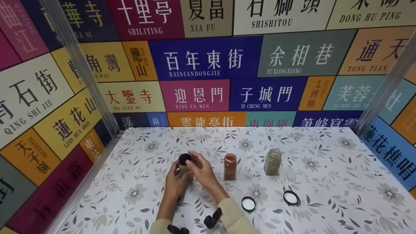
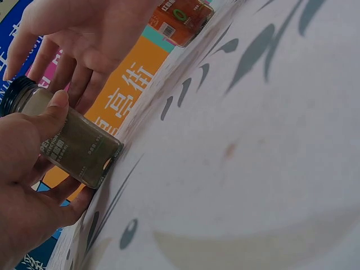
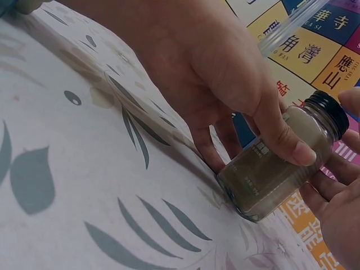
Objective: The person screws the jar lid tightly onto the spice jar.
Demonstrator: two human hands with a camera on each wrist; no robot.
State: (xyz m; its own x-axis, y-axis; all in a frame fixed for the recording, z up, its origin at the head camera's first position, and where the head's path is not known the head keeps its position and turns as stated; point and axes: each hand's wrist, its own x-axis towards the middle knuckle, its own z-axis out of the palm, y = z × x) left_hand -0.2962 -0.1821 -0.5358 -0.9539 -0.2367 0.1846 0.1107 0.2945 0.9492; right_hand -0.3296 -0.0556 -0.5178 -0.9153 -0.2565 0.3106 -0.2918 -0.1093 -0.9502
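Observation:
My left hand (image 1: 175, 183) grips a square glass jar (image 2: 76, 143) of greyish-brown powder, thumb across its front. The jar stands tilted in both wrist views, its base at the tabletop. A black screw cap (image 3: 327, 114) is on its mouth. My right hand (image 1: 203, 170) reaches over from the right, thumb and index finger at the sides of this cap; its other fingers spread behind the jar in the left wrist view. To the right are an uncapped jar of orange-red powder (image 1: 230, 167) and an uncapped jar of grey-green powder (image 1: 272, 162).
Two loose black lids, a nearer lid (image 1: 248, 204) and a farther lid (image 1: 291, 197), lie with white insides up at the right. The table (image 1: 325, 182) has a floral cover. Colourful sign-covered walls (image 1: 208, 61) stand behind and at both sides, with clear corner posts.

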